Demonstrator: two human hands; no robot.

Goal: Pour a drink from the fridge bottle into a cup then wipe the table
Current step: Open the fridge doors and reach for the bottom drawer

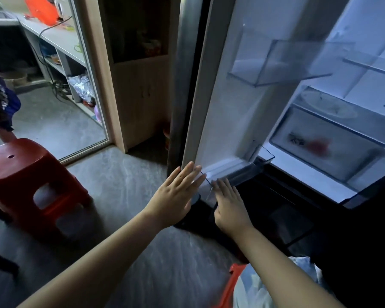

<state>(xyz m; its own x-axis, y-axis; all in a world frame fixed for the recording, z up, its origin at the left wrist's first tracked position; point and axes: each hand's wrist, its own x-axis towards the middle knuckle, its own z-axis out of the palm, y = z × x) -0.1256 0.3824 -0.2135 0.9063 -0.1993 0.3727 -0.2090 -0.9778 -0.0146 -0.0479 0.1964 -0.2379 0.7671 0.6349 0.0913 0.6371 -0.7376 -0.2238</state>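
The fridge bottle is not something I can make out for certain: a dark, rounded shape with a pale top (pixel 195 200) stands low between my two hands, below the open door, but it is too dim and too hidden to say whether it is the bottle. The tall white-lined fridge door (pixel 227 103) stands open in front of me, with a clear plastic door shelf (pixel 282 63) high up and a lower clear plastic door bin (pixel 233 171) at its bottom edge. My left hand (pixel 178 196) is flat and open, fingers straight and close together, its fingertips at the bottom corner of the door, next to the left end of the lower bin. My right hand (pixel 229 203) is also open and flat, holding nothing, its fingertips reaching up to the underside of that bin. Inside the lit white fridge compartment (pixel 365 52), a clear drawer (pixel 329 150) holds something red and blurred. A red plastic stool (pixel 31 174) stands on the grey concrete floor (pixel 129 185) to my left, well apart from the door. Behind it are a light wooden cabinet (pixel 142 94) and a glass sliding door (pixel 85 70).
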